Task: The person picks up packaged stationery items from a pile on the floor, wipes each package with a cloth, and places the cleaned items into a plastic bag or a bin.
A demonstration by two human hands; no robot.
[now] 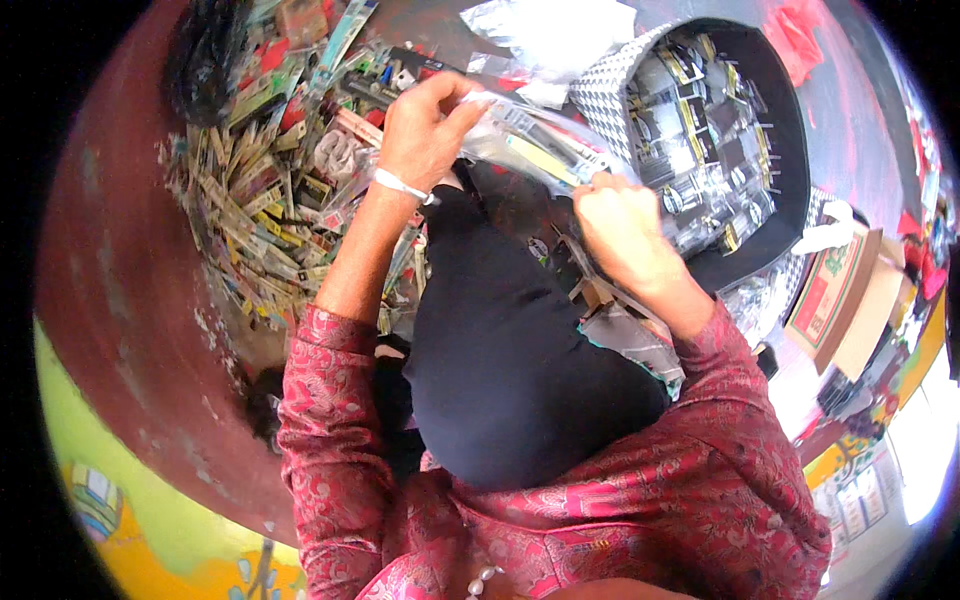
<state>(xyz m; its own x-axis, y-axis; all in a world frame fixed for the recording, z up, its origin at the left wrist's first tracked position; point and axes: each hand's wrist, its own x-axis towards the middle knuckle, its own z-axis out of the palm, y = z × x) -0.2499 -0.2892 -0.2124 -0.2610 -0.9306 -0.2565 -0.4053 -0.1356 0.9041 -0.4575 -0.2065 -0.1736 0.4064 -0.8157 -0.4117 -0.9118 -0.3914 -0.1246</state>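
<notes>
Both my hands hold a clear plastic packet, stretched between them above my lap. Inside it show slim dark strips and a pale yellow one; their kind is hard to make out. My left hand, with a white band at its wrist, pinches the packet's left end. At the lower right end, my right hand is closed around the plastic in a fist. Left of my left hand spreads a heap of slim packaged pieces. Beyond my right hand stands a black-and-white checked fabric bin with many clear packets inside.
A black plastic bag lies at the far left of the heap. White plastic sheets and a red one lie at the back. An open cardboard box stands at the right. Black cloth covers my lap.
</notes>
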